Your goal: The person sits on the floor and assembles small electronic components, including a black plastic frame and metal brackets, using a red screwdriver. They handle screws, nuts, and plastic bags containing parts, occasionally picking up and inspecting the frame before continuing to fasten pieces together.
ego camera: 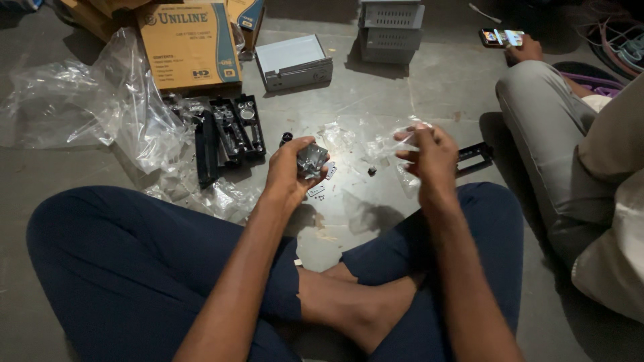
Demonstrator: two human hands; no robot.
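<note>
Small grey metal part (pixel 312 159), dull and faceted with a faint shine, sits in our left hand (pixel 293 171); the fingers curl closed around it, thumb pressing on its top. We take this part as our landmark. To its right, our right hand (pixel 429 155) is raised at the same height, the fingertips pinched on a piece of clear plastic wrap (pixel 392 144) that trails between hand and floor.

From the head view we count one such part in hand. Just below it on the concrete floor (pixel 429 87) lie a few tiny light bits (pixel 317 191), too small to tell apart. To its left stand three black moulded trays (pixel 231 131) side by side, and farther left a large heap of crumpled clear plastic bags (pixel 127 114). Above and to the left stands one cardboard box (pixel 190 45). Directly above lies one flat grey metal case (pixel 294 62), and up to the right two grey vented metal boxes (pixel 391 30), stacked. A black bracket (pixel 475 157) lies to the right, beyond our right hand.

Far right, another person sits; their hand (pixel 526 50) holds one phone (pixel 500 37).
</note>
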